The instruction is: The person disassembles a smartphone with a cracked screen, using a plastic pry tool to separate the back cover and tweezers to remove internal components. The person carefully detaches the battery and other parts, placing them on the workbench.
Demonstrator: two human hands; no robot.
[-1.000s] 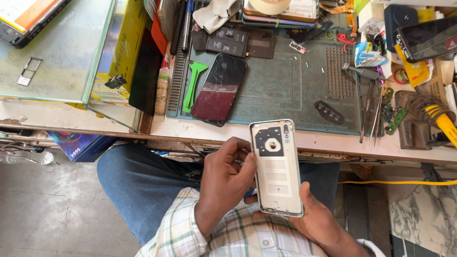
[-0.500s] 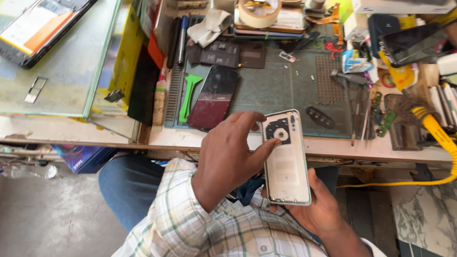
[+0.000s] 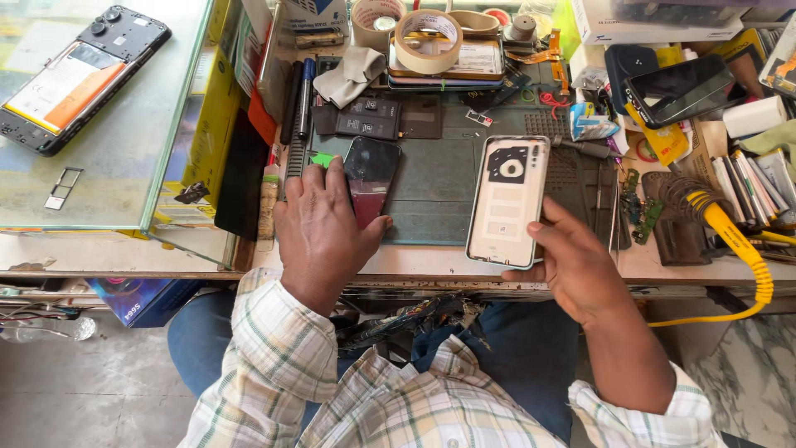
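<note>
A phone repair workshop is shown: around the green work mat are laid an opened phone, tape rolls, loose batteries and tweezers.

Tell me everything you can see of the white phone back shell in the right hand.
The white rectangular phone back shell looks like thin plastic with rounded corners and a pale rim. Near its top sits a dark, irregular patch with a round opening in it; lower down are two faint rectangular marks. It faces up, lengthwise away from the person, above the green work mat. The right hand grips its lower right edge, thumb on the side. The left hand is apart from it, resting on a dark phone screen panel.
</note>
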